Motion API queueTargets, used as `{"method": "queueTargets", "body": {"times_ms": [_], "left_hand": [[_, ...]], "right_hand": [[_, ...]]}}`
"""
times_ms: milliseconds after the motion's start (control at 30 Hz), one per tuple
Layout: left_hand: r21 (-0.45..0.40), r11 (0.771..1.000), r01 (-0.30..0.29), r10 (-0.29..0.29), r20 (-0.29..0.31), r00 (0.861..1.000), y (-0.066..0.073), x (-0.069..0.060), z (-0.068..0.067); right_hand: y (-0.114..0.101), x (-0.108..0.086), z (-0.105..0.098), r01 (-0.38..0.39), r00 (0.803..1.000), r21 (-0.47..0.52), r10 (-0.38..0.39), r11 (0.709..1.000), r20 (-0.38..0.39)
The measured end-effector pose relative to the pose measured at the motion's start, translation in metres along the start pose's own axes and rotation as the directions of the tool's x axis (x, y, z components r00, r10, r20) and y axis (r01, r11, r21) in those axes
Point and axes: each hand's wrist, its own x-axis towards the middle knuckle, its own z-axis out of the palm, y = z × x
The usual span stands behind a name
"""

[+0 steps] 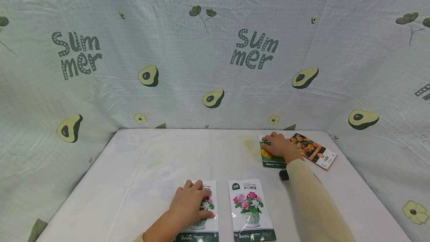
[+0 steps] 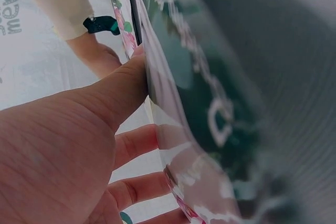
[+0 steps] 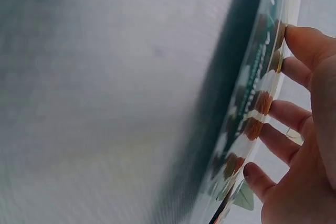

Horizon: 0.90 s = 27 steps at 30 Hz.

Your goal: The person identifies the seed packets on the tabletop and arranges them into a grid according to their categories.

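In the head view my left hand (image 1: 191, 204) rests on a white seed packet (image 1: 209, 224) with pink flowers and a dark green lower band, thumb and fingers spread over its face. The left wrist view shows the thumb and fingertips of that hand (image 2: 68, 145) against the glossy packet (image 2: 184, 103). Farther back and to the right, my right hand (image 1: 280, 146) lies on a green packet (image 1: 273, 163) with yellow flowers, covering part of it. Its fingertips touch the packet's printed face (image 3: 252, 103) in the right wrist view, where the hand (image 3: 299, 129) is spread.
A matching pink-flower packet (image 1: 251, 216) lies flat to the right of my left hand. An orange-flower packet (image 1: 314, 150) lies slanted near the table's back right corner, beside my right hand. A patterned cloth (image 1: 181, 47) hangs behind the white table (image 1: 144, 160).
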Motion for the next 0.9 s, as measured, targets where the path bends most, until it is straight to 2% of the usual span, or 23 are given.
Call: {"method": "queueTargets", "body": {"times_ms": [533,900], "left_hand": [[0.000,1.000,-0.010,0.010,-0.010,1.000,-0.001,0.000,-0.001],[-0.010,1.000,-0.016,0.015,-0.020,1.000,-0.002,0.000,-0.001]], "right_hand": [[-0.013,-0.010,-0.006,0.006,1.000,0.024,-0.006,1.000,0.030],[-0.017,-0.009,-0.005,0.002,0.999,0.021,-0.003,1.000,0.048]]}}
